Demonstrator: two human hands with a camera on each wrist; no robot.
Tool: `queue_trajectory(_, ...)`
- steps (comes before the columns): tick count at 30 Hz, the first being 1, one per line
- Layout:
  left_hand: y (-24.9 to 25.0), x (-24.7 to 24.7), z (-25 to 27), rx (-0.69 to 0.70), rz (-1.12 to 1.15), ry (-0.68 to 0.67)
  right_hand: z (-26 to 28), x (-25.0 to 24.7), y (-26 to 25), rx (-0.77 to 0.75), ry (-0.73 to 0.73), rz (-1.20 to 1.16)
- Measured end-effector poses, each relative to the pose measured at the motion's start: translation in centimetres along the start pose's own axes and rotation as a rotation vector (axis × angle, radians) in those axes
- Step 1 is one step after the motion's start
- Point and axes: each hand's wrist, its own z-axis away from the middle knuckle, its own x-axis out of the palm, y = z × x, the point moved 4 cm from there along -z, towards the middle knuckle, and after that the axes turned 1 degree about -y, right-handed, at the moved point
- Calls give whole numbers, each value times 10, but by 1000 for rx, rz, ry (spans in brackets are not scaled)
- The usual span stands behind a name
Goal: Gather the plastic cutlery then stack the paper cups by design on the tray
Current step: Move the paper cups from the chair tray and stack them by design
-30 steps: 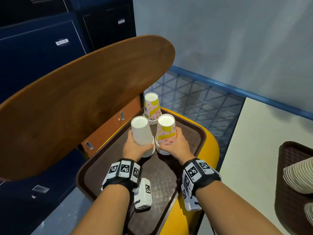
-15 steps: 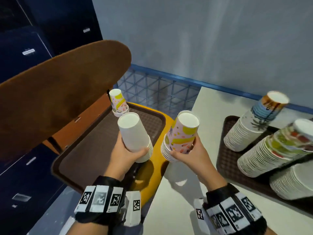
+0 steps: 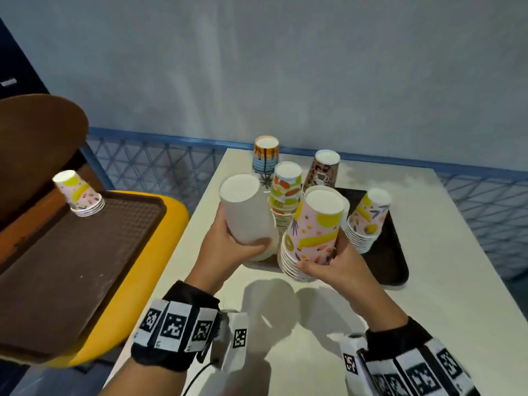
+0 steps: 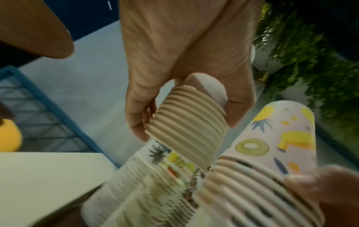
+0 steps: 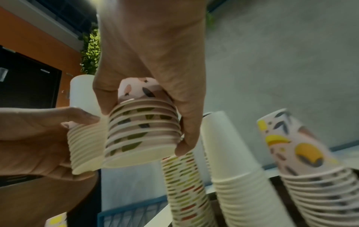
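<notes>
My left hand (image 3: 228,244) grips a stack of plain white cups (image 3: 245,218), held upside down and tilted above the white table. In the left wrist view, its fingers (image 4: 139,122) curl round the ribbed rims of that white stack (image 4: 190,127). My right hand (image 3: 328,267) grips a pink fruit-print stack (image 3: 311,238), with the fingers (image 5: 186,138) curled round the pink stack's rims (image 5: 143,127). Both stacks hover over the near left end of the dark brown tray (image 3: 391,258). A matching pink stack (image 3: 368,218) stands on that tray. No cutlery shows.
More stacks stand on the tray: a leaf-print one (image 3: 285,192), a brown one (image 3: 323,170) and a blue-and-orange one (image 3: 265,155). At the left, a second brown tray (image 3: 85,252) lies on a yellow seat and carries a small pink stack (image 3: 80,194). A wire fence runs behind.
Both hands lifted their stacks off the left tray and carried them right, to above the table's tray. The head view turned right with them.
</notes>
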Motion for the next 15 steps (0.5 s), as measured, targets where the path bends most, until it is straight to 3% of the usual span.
queue_trajectory(6, 70, 87, -19, 175, 15, -74, 25, -83, 11, 0, 109, 23)
queue_trajectory(15, 48, 148, -54, 30, -128, -54, 38, -148, 14, -43, 199, 23)
